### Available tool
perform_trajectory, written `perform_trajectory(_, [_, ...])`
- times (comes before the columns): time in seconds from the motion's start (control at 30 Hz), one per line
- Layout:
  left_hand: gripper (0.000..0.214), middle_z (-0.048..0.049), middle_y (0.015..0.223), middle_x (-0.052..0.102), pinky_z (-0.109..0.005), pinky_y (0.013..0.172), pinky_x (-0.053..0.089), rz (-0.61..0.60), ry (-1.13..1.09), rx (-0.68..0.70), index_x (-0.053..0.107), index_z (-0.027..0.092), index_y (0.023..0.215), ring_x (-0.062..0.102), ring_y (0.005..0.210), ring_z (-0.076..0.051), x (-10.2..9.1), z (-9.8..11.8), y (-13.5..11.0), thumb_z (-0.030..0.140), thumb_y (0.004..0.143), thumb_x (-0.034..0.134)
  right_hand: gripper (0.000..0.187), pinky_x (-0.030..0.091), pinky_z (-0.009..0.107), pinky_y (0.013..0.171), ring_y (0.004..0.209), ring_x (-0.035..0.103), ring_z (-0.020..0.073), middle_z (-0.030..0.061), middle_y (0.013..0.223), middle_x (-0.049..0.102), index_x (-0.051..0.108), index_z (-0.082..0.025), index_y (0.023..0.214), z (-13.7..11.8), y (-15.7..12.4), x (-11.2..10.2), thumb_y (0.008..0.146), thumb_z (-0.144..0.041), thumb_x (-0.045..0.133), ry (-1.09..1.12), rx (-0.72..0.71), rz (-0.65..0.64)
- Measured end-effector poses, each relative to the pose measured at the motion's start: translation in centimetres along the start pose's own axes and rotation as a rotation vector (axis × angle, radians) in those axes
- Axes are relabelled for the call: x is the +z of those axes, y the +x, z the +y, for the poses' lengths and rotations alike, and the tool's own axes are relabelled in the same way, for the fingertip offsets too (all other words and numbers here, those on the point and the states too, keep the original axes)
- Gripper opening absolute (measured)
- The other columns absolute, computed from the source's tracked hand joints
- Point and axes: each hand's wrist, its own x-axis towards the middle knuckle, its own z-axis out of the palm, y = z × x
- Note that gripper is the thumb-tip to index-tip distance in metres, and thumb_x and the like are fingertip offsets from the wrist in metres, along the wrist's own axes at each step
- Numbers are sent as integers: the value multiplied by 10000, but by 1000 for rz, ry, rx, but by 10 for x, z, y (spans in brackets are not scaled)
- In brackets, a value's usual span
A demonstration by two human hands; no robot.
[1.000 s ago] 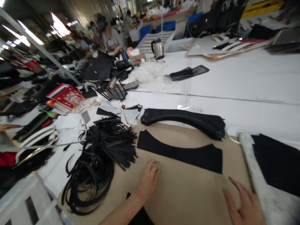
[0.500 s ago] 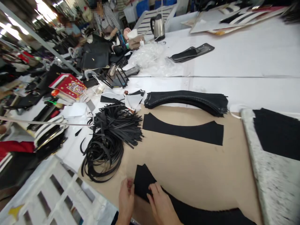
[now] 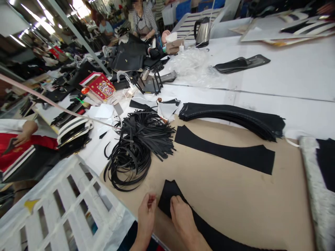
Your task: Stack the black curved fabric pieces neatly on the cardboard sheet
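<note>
A curved black fabric piece [image 3: 209, 232] lies at the near edge of the brown board [image 3: 230, 195], running off the bottom of the view. My right hand [image 3: 184, 216] is closed on its left part, fingertips bunched against the cloth. Just left of the piece's end, my left hand [image 3: 146, 214] is raised with its fingers curled into a pinch; whatever is in them is too small to make out. Farther up the board lies a second black piece [image 3: 222, 150] of similar shape. Behind that is a stack of black curved pieces [image 3: 232, 116].
Left of the pieces sits a tangled bundle of black strips [image 3: 131, 164]. A white slatted rack [image 3: 65, 209] stands at lower left; beyond it a co-worker's hand [image 3: 28, 130] holds dark material. A kettle [image 3: 202, 31] and plastic film [image 3: 191, 66] are farther back.
The view has swung left, so things sit farther right and a co-worker's hand appears. My left hand is slightly farther from the fabric end. My right fingers have drawn together on the cloth.
</note>
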Motion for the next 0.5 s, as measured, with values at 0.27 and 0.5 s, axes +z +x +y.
perform_trajectory(0.27, [261,-71,859,662,-310,784,508,-340,-43,115,628,163,938,624,841,-192,27,15,-2,299,862,418,204,444,266,591,622,574,172,18,702,585,525,-199,756,16,-17,-16,892,-180,374,398,5,57])
perform_trajectory(0.5, [604,-89,1175,542,-409,953,432,-394,438,387,480,267,1338,525,1075,-243,57,1,-24,225,746,599,473,489,299,517,599,619,216,47,648,635,640,-178,936,79,-72,-72,953,-437,245,445,208,363])
